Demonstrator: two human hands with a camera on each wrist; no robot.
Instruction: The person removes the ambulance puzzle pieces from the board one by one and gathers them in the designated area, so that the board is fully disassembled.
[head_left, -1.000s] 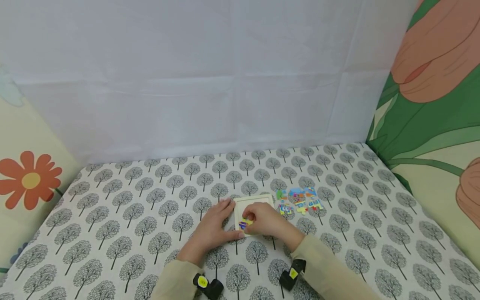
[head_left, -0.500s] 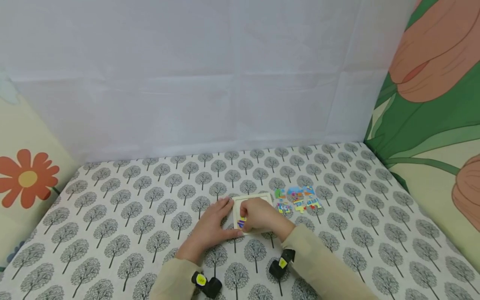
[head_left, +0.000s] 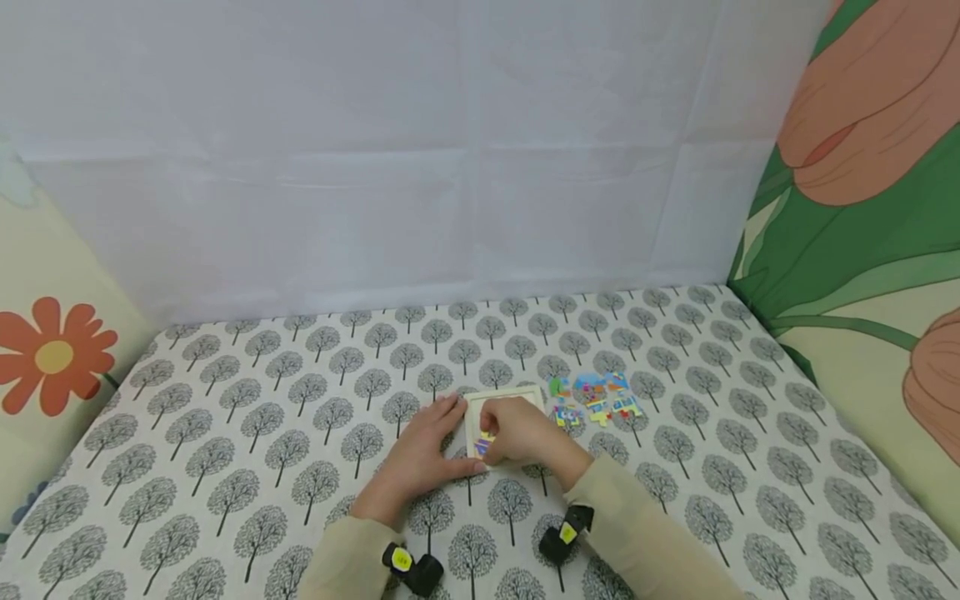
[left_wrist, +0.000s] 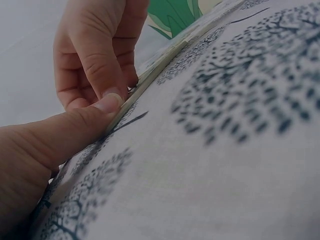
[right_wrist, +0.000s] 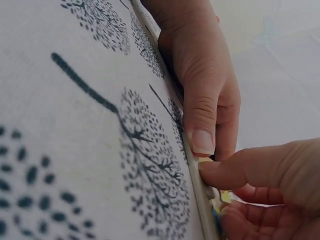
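A small pale puzzle tray lies on the tree-patterned cloth. My left hand lies along its left side, fingers extended, with the thumb touching the near edge by the corner. Inside the tray's near left corner, my right hand has its thumb and fingers bent together at a yellow-and-purple puzzle piece; the fingers partly hide it. The right wrist view shows the right thumb close to the left thumb, with a bit of yellow under the right fingers. Most of the tray's inside is covered by the right hand.
Several loose colourful puzzle pieces lie on the cloth just right of the tray. The patterned tablecloth stretches out around both hands. Behind it hangs a white sheet. A wrist camera is strapped to each sleeve.
The right hand has dipped slightly and turned at the tray's near left corner, its fingers tucking further under. The left hand keeps its place. The whole view has shifted slightly.
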